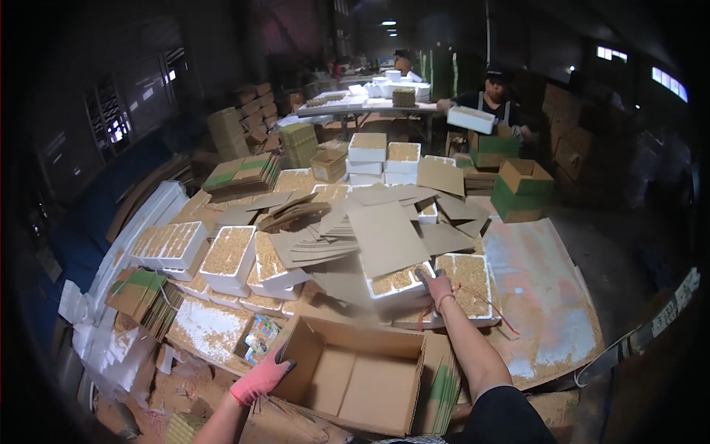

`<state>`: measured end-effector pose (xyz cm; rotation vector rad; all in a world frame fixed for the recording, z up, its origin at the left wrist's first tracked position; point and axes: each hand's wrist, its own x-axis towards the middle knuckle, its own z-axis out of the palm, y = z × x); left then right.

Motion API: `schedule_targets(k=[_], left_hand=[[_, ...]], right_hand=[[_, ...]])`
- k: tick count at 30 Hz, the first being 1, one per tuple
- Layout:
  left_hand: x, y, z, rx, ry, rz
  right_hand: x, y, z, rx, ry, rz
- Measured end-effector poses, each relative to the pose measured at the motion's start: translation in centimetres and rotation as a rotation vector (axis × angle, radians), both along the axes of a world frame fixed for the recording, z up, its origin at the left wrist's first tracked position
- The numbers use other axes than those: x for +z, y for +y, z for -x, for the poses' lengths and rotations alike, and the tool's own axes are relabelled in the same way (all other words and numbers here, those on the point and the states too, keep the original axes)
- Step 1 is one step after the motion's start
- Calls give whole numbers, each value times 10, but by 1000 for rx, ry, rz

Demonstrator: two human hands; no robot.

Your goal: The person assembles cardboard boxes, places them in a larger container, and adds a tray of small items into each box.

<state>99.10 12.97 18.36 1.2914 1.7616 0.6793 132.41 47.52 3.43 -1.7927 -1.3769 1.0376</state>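
An empty open cardboard box (351, 374) lies close in front of me. My left hand (262, 376), in a pink glove with dark fingertips, is closed over its left wall. Farther off and to the right, my right hand (436, 285), gloved too, grips the near right corner of a white foam tray (399, 292) filled with tan granular material. Loose cardboard sheets (384, 233) cover the far part of that tray. Right beside it sits another filled foam tray (466, 277), with a thin red strap (488, 307) lying across it.
More filled foam trays (228, 255) are stacked to the left and at the back. Flattened green-and-brown cartons (144, 296) lean at the left. A green-brown open box (521, 189) stands at the far right. Behind it a co-worker (499, 103) holds a foam tray (471, 118).
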Motion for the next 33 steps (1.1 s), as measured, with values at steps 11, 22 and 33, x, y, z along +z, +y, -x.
schedule_targets(k=[11,22,33], left_hand=[[6,-20,-5,116,136,54],[-19,77,-26,-25,-951,107],[29,54,-24,-202,-457,-176]], right_hand=[[8,11,45,286,1025,282],[285,-189,-146,485,473,139],[242,-223,-17,694,-238,32]])
